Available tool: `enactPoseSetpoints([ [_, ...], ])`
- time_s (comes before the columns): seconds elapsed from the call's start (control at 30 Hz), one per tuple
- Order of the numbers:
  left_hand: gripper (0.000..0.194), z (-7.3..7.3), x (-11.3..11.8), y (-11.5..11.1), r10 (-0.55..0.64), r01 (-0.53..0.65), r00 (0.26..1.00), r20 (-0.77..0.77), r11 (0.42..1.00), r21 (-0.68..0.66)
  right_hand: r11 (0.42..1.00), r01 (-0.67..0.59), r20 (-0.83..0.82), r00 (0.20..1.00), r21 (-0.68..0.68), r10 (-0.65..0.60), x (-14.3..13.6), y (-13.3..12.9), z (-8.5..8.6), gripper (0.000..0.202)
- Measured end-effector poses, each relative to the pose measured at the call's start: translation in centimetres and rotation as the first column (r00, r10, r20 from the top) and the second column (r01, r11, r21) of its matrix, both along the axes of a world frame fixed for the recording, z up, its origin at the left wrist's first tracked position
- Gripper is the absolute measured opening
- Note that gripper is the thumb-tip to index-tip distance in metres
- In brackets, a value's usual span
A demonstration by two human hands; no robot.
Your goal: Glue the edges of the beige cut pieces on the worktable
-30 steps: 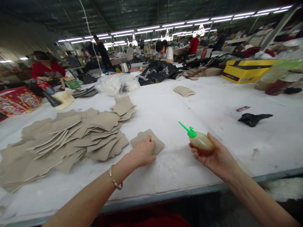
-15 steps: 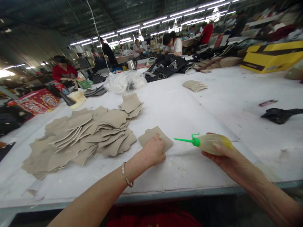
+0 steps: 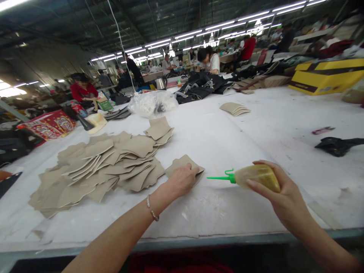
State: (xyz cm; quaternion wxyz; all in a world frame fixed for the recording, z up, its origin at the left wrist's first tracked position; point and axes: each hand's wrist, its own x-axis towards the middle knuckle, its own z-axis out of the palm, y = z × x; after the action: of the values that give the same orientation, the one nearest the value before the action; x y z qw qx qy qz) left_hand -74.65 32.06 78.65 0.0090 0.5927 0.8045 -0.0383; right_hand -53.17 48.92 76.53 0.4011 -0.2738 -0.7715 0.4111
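My left hand (image 3: 180, 181) presses down on a small stack of tan cut pieces (image 3: 183, 163) lying on the white table (image 3: 216, 132); a bracelet is on that wrist. My right hand (image 3: 280, 195) holds a yellowish squeeze bottle (image 3: 256, 175) on its side. Its green nozzle (image 3: 220, 177) points left toward the tan stack, a short gap away from it. A large spread of overlapping tan pieces (image 3: 102, 167) lies just left of my left hand.
Another small tan stack (image 3: 234, 109) sits farther back. A clear plastic bag (image 3: 153, 103), black fabric (image 3: 199, 85), a yellow box (image 3: 327, 76) and a dark scrap (image 3: 337, 145) lie around the table. A red printed box (image 3: 48, 124) is at left. Other people work at the far side.
My right hand has tipped the bottle from nozzle-up to level and pointing left, nearer the tan stack. My left hand stays on the stack. The view has shifted left.
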Motion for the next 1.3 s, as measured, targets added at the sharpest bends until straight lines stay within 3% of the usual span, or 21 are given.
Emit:
enactPoseSetpoints([
  [0.1,0.039,-0.6,-0.3,0.0,-0.035,0.035,0.999,0.034,0.999,0.009,0.998,-0.003,0.018,1.000,0.067,0.002,-0.7,-0.5,0.8,0.061],
  [0.27,0.042,-1.2,-0.3,0.7,0.003,-0.009,0.993,0.116,0.999,0.052,0.977,-0.043,0.054,0.998,0.209,0.032,-1.6,-1.2,1.1,0.058],
  [0.47,0.038,-0.9,0.1,1.7,-0.012,0.006,0.996,0.093,0.998,0.067,0.903,-0.100,0.121,0.991,0.418,0.053,-2.4,-0.8,0.9,0.055],
  [0.7,0.042,-1.6,-0.1,1.4,-0.002,-0.010,0.989,0.145,0.997,0.078,0.844,-0.127,0.158,0.986,0.522,0.051,-3.2,-1.1,1.6,0.049],
  [0.83,0.055,-1.5,-0.5,1.1,0.027,-0.045,0.977,0.213,0.996,0.079,0.836,-0.128,0.171,0.984,0.534,0.042,-3.1,-1.3,1.8,0.047],
  [0.97,0.042,-1.7,-0.8,1.2,-0.001,-0.030,0.961,0.276,0.994,0.107,0.872,-0.126,0.194,0.980,0.473,0.036,-3.0,-1.2,1.7,0.049],
  [1.3,0.045,-1.8,-0.4,1.2,0.012,-0.051,0.953,0.303,0.991,0.121,0.892,-0.068,0.164,0.986,0.446,-0.006,-3.0,-1.0,0.8,0.050],
])
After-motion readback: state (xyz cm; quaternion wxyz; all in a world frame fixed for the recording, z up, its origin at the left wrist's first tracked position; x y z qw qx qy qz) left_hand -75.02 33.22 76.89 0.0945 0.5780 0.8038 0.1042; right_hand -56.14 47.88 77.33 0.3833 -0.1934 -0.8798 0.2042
